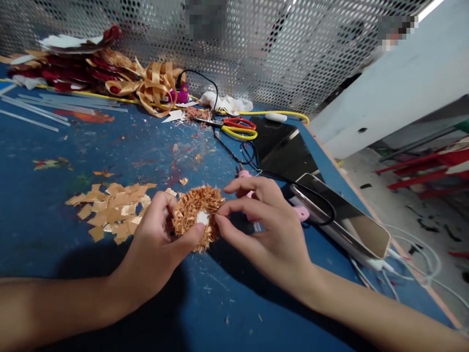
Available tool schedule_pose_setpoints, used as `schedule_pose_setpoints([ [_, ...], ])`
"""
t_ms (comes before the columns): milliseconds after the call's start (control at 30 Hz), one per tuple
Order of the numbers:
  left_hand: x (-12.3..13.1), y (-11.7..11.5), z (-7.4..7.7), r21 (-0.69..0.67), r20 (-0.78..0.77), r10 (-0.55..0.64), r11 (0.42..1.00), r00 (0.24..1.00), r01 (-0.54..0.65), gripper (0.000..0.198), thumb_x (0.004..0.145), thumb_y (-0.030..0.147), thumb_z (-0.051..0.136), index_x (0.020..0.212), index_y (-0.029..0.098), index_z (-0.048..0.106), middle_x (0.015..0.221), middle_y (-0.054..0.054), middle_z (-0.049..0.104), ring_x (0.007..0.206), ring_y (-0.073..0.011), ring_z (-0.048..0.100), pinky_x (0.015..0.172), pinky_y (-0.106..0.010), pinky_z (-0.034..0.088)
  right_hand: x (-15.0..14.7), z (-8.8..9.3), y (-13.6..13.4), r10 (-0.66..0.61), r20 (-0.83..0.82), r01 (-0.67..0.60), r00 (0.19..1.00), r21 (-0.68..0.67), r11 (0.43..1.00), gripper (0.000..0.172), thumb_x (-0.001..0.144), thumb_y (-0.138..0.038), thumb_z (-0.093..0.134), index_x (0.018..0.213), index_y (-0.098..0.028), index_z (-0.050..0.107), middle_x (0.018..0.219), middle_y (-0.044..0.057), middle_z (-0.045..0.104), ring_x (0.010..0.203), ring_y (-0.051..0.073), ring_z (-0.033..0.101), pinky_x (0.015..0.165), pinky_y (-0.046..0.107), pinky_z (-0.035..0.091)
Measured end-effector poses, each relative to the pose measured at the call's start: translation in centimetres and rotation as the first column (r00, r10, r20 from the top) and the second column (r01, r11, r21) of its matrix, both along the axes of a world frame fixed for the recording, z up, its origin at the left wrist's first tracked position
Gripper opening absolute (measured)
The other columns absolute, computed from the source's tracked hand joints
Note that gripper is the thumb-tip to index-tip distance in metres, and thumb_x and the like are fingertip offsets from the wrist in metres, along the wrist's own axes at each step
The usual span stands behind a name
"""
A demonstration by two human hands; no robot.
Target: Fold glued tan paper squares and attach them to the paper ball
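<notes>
My left hand (152,244) is closed around a round, ruffled gold ribbon flower (190,205), with the thumb lying across its front. A white centre (202,217) shows in the middle of the flower. At the flower's right edge, my right hand (271,225) pinches with thumb and fingertips; whatever small piece lies between them is hidden. To the left, a loose pile of cut gold ribbon pieces (110,208) lies on the blue table (120,142). Partly behind my right hand is a pink-handled tool (302,213) with dark tips.
Red-and-yellow-handled scissors (240,128) lie behind the flower. Clear glue sticks (40,107), gold ribbon loops (157,85) and a purple object (180,95) are farther back. At right are a dark flat panel (282,144) and a long device (344,215) with cables. Perforated metal (154,29) rises behind.
</notes>
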State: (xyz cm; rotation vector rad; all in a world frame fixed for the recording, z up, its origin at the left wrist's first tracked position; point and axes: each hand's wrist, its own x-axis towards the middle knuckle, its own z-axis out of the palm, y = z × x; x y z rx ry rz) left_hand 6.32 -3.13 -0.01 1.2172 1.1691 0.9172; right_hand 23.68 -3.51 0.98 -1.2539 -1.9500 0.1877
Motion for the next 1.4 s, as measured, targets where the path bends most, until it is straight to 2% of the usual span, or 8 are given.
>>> schedule_pose_setpoints([
  [433, -0.3, -0.4, -0.1, -0.025, -0.009, -0.073, 0.997, 0.997, 0.072, 0.032, 0.074, 0.033, 0.067, 0.075, 0.023, 0.037, 0.062, 0.007, 0.042, 0.053, -0.0081, 0.039, 0.044, -0.017, 0.034, -0.3, -0.2, -0.1, -0.048, 0.024, 0.046, 0.999, 0.056, 0.997, 0.015, 0.074, -0.011, 0.060, 0.070, -0.022, 0.051, 0.090, 0.003, 0.056, 0.090, 0.020, 0.056, 0.088, 0.045, 0.044],
  [667, -0.4, -1.2, -0.4, 0.005, -0.095, -0.225, 0.974, 0.970, 0.226, 0.028, 0.078, 0.025, 0.061, 0.078, 0.024, 0.033, 0.059, 0.010, 0.038, 0.047, -0.0065, 0.035, 0.042, -0.017, 0.028, 0.8, 3.7, 2.4, 0.118, -0.223, -0.143, 0.968, -0.103, 0.984, 0.014, 0.079, -0.016, 0.060, 0.070, -0.021, 0.051, 0.074, -0.001, 0.056, 0.068, 0.013, 0.055, 0.061, 0.028, 0.046],
  [767, -0.5, -1.5, -0.4, 0.021, -0.175, -0.323, 0.943, 0.930, 0.332, 0.026, 0.078, 0.024, 0.060, 0.079, 0.024, 0.034, 0.058, 0.010, 0.039, 0.047, -0.0068, 0.036, 0.042, -0.018, 0.028, 0.4, 4.2, 5.7, 0.224, 0.016, -0.220, 0.975, -0.112, 0.969, 0.008, 0.078, -0.012, 0.062, 0.076, -0.019, 0.059, 0.072, -0.001, 0.060, 0.064, 0.011, 0.053, 0.059, 0.025, 0.042],
  [933, -0.7, -1.4, -0.3, 0.062, -0.222, -0.334, 0.933, 0.916, 0.355, 0.026, 0.076, 0.020, 0.059, 0.079, 0.023, 0.033, 0.057, 0.010, 0.038, 0.047, -0.0066, 0.035, 0.042, -0.019, 0.026, -2.0, 1.6, 10.2, 0.414, 0.476, -0.303, 0.776, -0.294, 0.906, 0.014, 0.086, -0.013, 0.056, 0.093, -0.015, 0.069, 0.090, 0.007, 0.065, 0.085, 0.018, 0.059, 0.072, 0.029, 0.043],
  [1133, -0.6, -1.1, -0.4, 0.042, -0.160, -0.323, 0.942, 0.933, 0.334, 0.028, 0.076, 0.021, 0.061, 0.078, 0.023, 0.033, 0.057, 0.010, 0.037, 0.046, -0.0059, 0.034, 0.041, -0.019, 0.025, -2.8, 0.6, 10.3, 0.420, 0.559, -0.292, 0.715, -0.307, 0.906, 0.016, 0.087, -0.010, 0.054, 0.086, -0.014, 0.069, 0.082, 0.007, 0.065, 0.078, 0.018, 0.060, 0.068, 0.030, 0.042],
  [1233, -0.6, -0.8, -0.6, -0.002, -0.069, -0.231, 0.973, 0.971, 0.231, 0.029, 0.078, 0.026, 0.062, 0.078, 0.023, 0.033, 0.060, 0.010, 0.036, 0.050, -0.0066, 0.035, 0.043, -0.018, 0.028, -1.7, 1.6, 9.2, 0.308, 0.479, -0.235, 0.822, -0.207, 0.950, 0.012, 0.083, -0.008, 0.058, 0.083, -0.014, 0.068, 0.079, 0.006, 0.068, 0.073, 0.016, 0.061, 0.064, 0.028, 0.044],
  [1333, -0.4, -0.3, -0.8, -0.053, -0.003, -0.087, 0.995, 0.996, 0.087, 0.031, 0.079, 0.033, 0.063, 0.078, 0.023, 0.033, 0.064, 0.008, 0.040, 0.055, -0.0079, 0.040, 0.049, -0.019, 0.034, -0.4, 3.1, 7.2, 0.113, 0.142, -0.109, 0.983, -0.036, 0.993, 0.008, 0.081, -0.014, 0.063, 0.080, -0.019, 0.069, 0.077, 0.000, 0.071, 0.066, 0.012, 0.062, 0.061, 0.025, 0.048],
  [1400, -0.3, 0.0, -0.7, -0.090, 0.012, -0.015, 0.996, 1.000, 0.016, 0.032, 0.077, 0.036, 0.065, 0.081, 0.023, 0.036, 0.070, 0.007, 0.046, 0.061, -0.0095, 0.046, 0.054, -0.021, 0.039, 0.2, 3.9, 5.5, 0.038, -0.061, -0.040, 0.997, -0.026, 0.999, 0.005, 0.081, -0.018, 0.066, 0.082, -0.021, 0.070, 0.076, -0.002, 0.072, 0.066, 0.011, 0.065, 0.061, 0.023, 0.051],
])
